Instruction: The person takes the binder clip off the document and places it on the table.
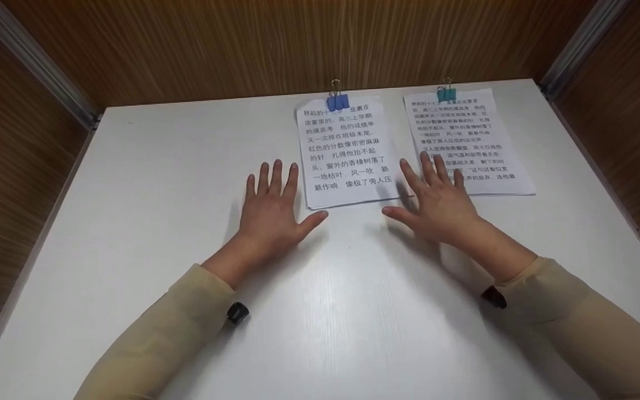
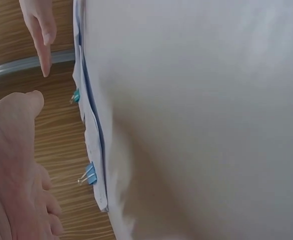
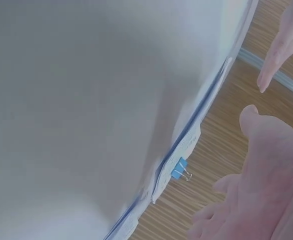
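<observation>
Two stacks of printed paper lie side by side on the white table. A blue binder clip point(image 1: 338, 101) grips the top edge of the left paper stack point(image 1: 345, 150); a teal binder clip point(image 1: 446, 93) sits on the right paper stack point(image 1: 464, 133). My left hand point(image 1: 270, 214), palm down with fingers spread, is just left of the left stack's lower corner. The right hand point(image 1: 439, 205) hovers over the lower left part of the right stack, fingers spread, covering some of its text. Both hands hold nothing. In the wrist views, each palm point(image 2: 11, 165) appears raised off the tabletop.
The white table point(image 1: 175, 144) is bounded by wood-grain panels point(image 1: 275, 44) at the back and both sides, with metal strips point(image 1: 36, 61) in the corners. A small black object point(image 1: 237, 313) shows beside the left sleeve, another point(image 1: 494, 297) by the right sleeve.
</observation>
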`<state>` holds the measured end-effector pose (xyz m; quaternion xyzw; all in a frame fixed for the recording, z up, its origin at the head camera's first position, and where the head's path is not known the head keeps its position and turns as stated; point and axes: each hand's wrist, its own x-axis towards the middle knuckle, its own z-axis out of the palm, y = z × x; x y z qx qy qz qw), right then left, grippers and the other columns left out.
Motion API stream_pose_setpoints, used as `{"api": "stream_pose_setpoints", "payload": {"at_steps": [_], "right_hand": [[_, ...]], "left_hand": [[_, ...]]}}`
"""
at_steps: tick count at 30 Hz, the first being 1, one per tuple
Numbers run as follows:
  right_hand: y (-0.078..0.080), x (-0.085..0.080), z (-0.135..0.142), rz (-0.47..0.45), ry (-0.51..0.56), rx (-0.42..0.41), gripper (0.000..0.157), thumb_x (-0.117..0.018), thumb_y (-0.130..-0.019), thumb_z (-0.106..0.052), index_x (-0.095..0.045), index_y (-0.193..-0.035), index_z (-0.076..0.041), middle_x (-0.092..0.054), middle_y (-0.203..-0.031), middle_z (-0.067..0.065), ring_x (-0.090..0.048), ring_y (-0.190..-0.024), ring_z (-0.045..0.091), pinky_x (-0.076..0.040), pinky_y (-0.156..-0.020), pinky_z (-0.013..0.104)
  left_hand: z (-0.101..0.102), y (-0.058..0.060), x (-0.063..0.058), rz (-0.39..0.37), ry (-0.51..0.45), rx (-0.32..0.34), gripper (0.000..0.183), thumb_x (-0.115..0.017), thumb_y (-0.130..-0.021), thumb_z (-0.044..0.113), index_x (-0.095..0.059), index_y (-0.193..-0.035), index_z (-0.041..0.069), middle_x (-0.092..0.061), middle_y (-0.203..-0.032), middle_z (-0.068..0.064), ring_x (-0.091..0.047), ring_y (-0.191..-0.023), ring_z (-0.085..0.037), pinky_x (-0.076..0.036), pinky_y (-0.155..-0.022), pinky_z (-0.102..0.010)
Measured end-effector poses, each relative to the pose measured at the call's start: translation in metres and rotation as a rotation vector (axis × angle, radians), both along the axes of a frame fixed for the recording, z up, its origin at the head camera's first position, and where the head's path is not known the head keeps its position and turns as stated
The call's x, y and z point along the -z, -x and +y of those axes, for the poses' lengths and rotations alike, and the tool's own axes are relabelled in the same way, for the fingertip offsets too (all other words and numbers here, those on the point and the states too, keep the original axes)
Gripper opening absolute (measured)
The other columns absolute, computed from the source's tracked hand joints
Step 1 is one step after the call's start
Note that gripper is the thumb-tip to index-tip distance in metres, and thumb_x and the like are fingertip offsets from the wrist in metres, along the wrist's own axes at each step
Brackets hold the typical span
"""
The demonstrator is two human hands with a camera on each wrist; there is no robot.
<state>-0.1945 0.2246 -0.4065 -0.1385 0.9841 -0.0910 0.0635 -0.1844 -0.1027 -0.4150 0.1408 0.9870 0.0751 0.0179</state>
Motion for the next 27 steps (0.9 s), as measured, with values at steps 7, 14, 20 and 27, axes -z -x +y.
{"api": "stream_pose_setpoints", "payload": {"at_steps": [7,14,20,27], "right_hand": [[0.024,-0.001,-0.003,0.009,0.010,-0.029,0.101,-0.047,-0.099,-0.078,-0.015,-0.172,-0.015,-0.001,-0.175,0.025,0.000,-0.161,0.047,-0.005,-0.123,0.076],[0.046,0.002,-0.001,-0.021,0.058,-0.061,0.093,-0.049,-0.104,-0.069,-0.016,-0.172,-0.015,-0.005,-0.175,0.025,-0.002,-0.161,0.045,-0.005,-0.124,0.073],[0.061,0.005,-0.001,-0.060,0.031,-0.097,0.087,-0.047,-0.107,-0.064,-0.016,-0.172,-0.014,-0.004,-0.175,0.024,-0.003,-0.161,0.044,-0.005,-0.125,0.072],[0.069,0.008,-0.002,-0.094,-0.020,-0.170,0.083,-0.044,-0.110,-0.060,-0.015,-0.171,-0.013,-0.003,-0.175,0.024,-0.003,-0.161,0.044,-0.005,-0.125,0.071]], "left_hand": [[0.014,0.030,-0.006,0.002,0.023,0.011,0.109,-0.033,-0.096,0.085,-0.011,-0.172,0.010,-0.007,-0.176,-0.022,0.000,-0.162,-0.043,-0.002,-0.130,-0.059],[0.025,0.052,-0.003,-0.020,0.016,0.040,0.105,-0.036,-0.098,0.081,-0.014,-0.171,0.008,-0.012,-0.176,-0.021,-0.005,-0.162,-0.042,-0.004,-0.130,-0.058],[0.028,0.065,0.004,-0.048,-0.012,0.060,0.102,-0.042,-0.100,0.077,-0.019,-0.170,0.007,-0.016,-0.175,-0.019,-0.007,-0.162,-0.040,-0.002,-0.131,-0.057],[0.026,0.072,0.010,-0.074,-0.013,0.074,0.101,-0.044,-0.100,0.076,-0.019,-0.170,0.008,-0.017,-0.175,-0.018,-0.007,-0.163,-0.039,-0.001,-0.131,-0.054]]}}
